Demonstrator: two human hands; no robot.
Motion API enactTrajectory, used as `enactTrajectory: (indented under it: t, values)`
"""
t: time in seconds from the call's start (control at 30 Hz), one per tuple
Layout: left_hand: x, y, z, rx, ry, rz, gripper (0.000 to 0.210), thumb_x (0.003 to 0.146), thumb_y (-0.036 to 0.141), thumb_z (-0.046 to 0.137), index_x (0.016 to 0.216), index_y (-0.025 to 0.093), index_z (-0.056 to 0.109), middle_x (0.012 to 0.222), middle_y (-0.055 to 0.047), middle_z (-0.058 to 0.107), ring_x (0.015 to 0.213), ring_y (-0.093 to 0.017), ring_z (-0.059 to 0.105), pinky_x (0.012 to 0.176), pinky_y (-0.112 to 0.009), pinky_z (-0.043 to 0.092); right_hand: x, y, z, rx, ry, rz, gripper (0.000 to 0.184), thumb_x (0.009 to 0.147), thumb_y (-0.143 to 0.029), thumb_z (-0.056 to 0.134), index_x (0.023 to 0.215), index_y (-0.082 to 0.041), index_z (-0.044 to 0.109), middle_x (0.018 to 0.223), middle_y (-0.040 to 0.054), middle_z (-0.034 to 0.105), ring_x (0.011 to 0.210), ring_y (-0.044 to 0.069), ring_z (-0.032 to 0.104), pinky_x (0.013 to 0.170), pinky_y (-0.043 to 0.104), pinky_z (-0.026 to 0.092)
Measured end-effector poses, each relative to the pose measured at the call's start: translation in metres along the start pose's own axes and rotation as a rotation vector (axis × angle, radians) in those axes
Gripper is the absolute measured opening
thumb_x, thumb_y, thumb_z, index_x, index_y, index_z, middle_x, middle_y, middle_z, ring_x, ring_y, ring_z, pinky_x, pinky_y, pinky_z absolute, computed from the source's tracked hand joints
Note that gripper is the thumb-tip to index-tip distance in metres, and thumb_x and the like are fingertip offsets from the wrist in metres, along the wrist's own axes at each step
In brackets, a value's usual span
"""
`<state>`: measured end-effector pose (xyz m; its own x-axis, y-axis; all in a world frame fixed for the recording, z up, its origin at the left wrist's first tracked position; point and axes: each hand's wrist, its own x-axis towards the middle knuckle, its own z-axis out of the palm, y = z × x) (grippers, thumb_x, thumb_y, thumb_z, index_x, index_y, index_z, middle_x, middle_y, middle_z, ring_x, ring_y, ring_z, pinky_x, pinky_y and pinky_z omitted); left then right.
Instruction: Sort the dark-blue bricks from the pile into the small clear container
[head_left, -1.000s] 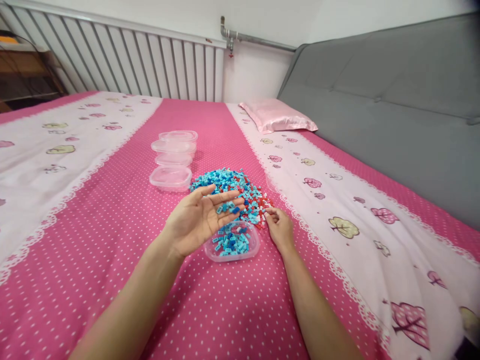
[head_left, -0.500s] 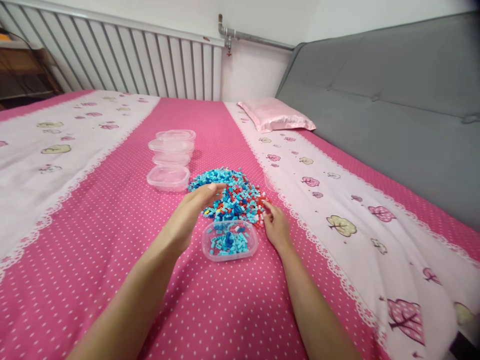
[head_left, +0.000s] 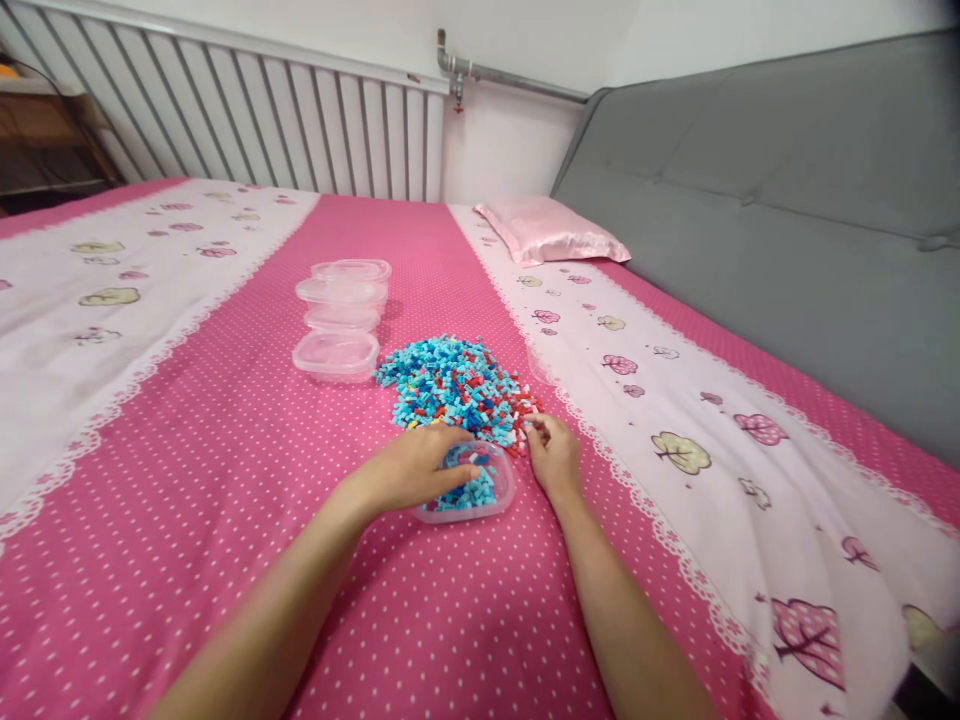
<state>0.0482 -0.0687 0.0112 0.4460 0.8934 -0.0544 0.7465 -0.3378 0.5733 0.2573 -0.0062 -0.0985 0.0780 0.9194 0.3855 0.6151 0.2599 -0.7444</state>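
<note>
Left hand (head_left: 409,466) lowered, fingers (head_left: 450,433) parted over tiny blue bricks (head_left: 480,491); right hand's (head_left: 555,456) grasp unclear

Bare to the bottom edge of the view, a person's left forearm (head_left: 277,590) and right forearm (head_left: 622,600) are smooth and tapered, narrowing at slim wrists (head_left: 361,495). The left hand (head_left: 412,468) and right hand (head_left: 556,458) are bare, with slender fingers (head_left: 541,425) and a rounded left thumb (head_left: 459,476)

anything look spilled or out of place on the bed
Only the pile of small bricks stands out: it lies loose on the bedspread, unlike the blue pieces in the nearest clear box, with red and white pieces straggling by the right hand.
</note>
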Motion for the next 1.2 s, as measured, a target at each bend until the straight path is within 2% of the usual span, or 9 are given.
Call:
enactTrajectory:
  t: [0.13,0.23,0.37,0.57,0.67,0.77,0.87,1.0,1.2]
  values:
    - [-0.004,0.003,0.001,0.086,-0.127,0.008,0.067,0.070,0.047,0.062,0.129,0.020,0.044,0.128,-0.011,0.052,0.114,-0.028,0.049,0.092,-0.036,0.038,0.003,-0.004,-0.002,0.074,0.060,0.010,0.028,0.079,-0.033,0.046,0.093,-0.016,0.065,0.087,0.0068,0.066,0.067,0.017,0.056,0.065,0.029,0.045]
    - [-0.007,0.007,-0.004,0.152,-0.242,-0.020,0.080,0.069,0.053,0.061,0.135,0.017,0.033,0.135,-0.013,0.045,0.120,-0.028,0.044,0.096,-0.036,0.035,0.004,-0.013,-0.004,0.127,-0.008,-0.038,0.027,0.081,-0.032,0.047,0.093,-0.016,0.064,0.088,0.0066,0.066,0.069,0.016,0.058,0.065,0.028,0.045]
    - [-0.010,0.008,-0.008,0.163,-0.321,-0.039,0.087,0.068,0.057,0.060,0.138,0.016,0.028,0.138,-0.013,0.040,0.123,-0.027,0.041,0.099,-0.034,0.033,0.003,-0.023,-0.003,0.126,-0.172,-0.139,0.024,0.082,-0.030,0.047,0.092,-0.017,0.064,0.088,0.0066,0.065,0.071,0.016,0.058,0.067,0.029,0.046]
    - [-0.012,0.003,-0.011,0.132,-0.343,-0.017,0.087,0.065,0.058,0.062,0.136,0.018,0.033,0.135,-0.013,0.044,0.120,-0.028,0.044,0.097,-0.035,0.035,0.000,-0.025,0.000,0.007,-0.207,-0.311,0.038,0.076,-0.039,0.061,0.106,-0.016,0.059,0.104,0.0108,0.058,0.097,0.023,0.053,0.086,0.039,0.043]
    - [-0.011,-0.001,-0.015,0.097,-0.290,0.013,0.074,0.070,0.054,0.060,0.132,0.019,0.040,0.133,-0.010,0.047,0.118,-0.025,0.047,0.096,-0.033,0.036,-0.002,-0.027,0.000,-0.006,-0.242,-0.349,0.049,0.072,-0.041,0.067,0.113,-0.016,0.056,0.107,0.0118,0.056,0.101,0.025,0.051,0.088,0.040,0.042]
    - [-0.008,-0.010,-0.019,0.070,-0.164,0.049,0.054,0.080,0.049,0.050,0.125,0.019,0.048,0.128,-0.008,0.053,0.113,-0.021,0.051,0.093,-0.031,0.038,-0.003,-0.030,0.000,-0.025,-0.276,-0.346,0.042,0.074,-0.029,0.064,0.114,-0.017,0.056,0.105,0.0113,0.057,0.096,0.024,0.053,0.084,0.039,0.045]
    - [-0.001,-0.024,-0.018,0.087,-0.035,0.008,0.039,0.085,0.035,0.045,0.118,0.016,0.053,0.121,-0.008,0.058,0.107,-0.020,0.054,0.091,-0.031,0.039,-0.005,-0.033,0.002,-0.029,-0.278,-0.328,0.038,0.075,-0.017,0.060,0.112,-0.018,0.056,0.102,0.0106,0.057,0.091,0.022,0.055,0.079,0.038,0.047]
    - [0.010,-0.041,-0.010,0.124,0.047,-0.057,0.033,0.078,0.019,0.052,0.110,0.015,0.059,0.108,-0.008,0.064,0.096,-0.019,0.058,0.085,-0.031,0.042,-0.007,-0.033,0.005,0.003,-0.270,-0.286,0.040,0.073,-0.013,0.058,0.113,-0.016,0.054,0.101,0.0112,0.056,0.086,0.021,0.056,0.073,0.036,0.049]
    - [0.019,-0.052,0.004,0.062,0.161,-0.115,0.039,0.065,0.014,0.063,0.104,0.013,0.062,0.097,-0.009,0.061,0.072,-0.015,0.058,0.070,-0.028,0.046,-0.007,-0.037,0.006,0.103,-0.255,-0.204,0.039,0.070,-0.015,0.060,0.108,-0.017,0.052,0.095,0.0081,0.058,0.076,0.017,0.055,0.065,0.032,0.050]
